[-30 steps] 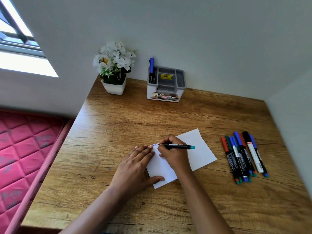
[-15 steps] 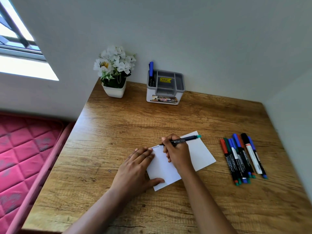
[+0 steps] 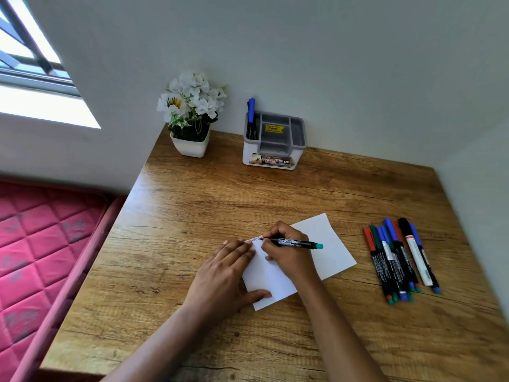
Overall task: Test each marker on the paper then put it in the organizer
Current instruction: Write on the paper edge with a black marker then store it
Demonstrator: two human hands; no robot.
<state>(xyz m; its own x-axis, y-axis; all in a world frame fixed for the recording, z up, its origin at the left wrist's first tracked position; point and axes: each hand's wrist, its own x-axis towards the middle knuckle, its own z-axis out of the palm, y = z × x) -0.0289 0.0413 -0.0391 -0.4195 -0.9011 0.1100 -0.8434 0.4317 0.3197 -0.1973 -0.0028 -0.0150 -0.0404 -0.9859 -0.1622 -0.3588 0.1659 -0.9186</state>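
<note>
A white sheet of paper (image 3: 329,245) lies on the wooden desk (image 3: 220,205). My right hand (image 3: 286,253) grips a black marker with a teal end (image 3: 296,242), its tip on the paper's top left corner beside a small scribble. My left hand (image 3: 224,274) rests flat on the paper's left edge, fingers straight. Several markers (image 3: 399,260) lie side by side to the right of the paper. The grey and white organizer (image 3: 272,142) stands at the back against the wall with one blue-capped marker (image 3: 251,117) upright in its left slot.
A white pot of white flowers (image 3: 191,117) stands left of the organizer. Walls close the desk at the back and right. A pink mattress (image 3: 35,244) lies below the desk's left edge, under a window (image 3: 30,64).
My right hand has swung the marker's teal end from pointing up and right back down to level, with the tip still at the paper's top left corner. My left hand has stayed put.
</note>
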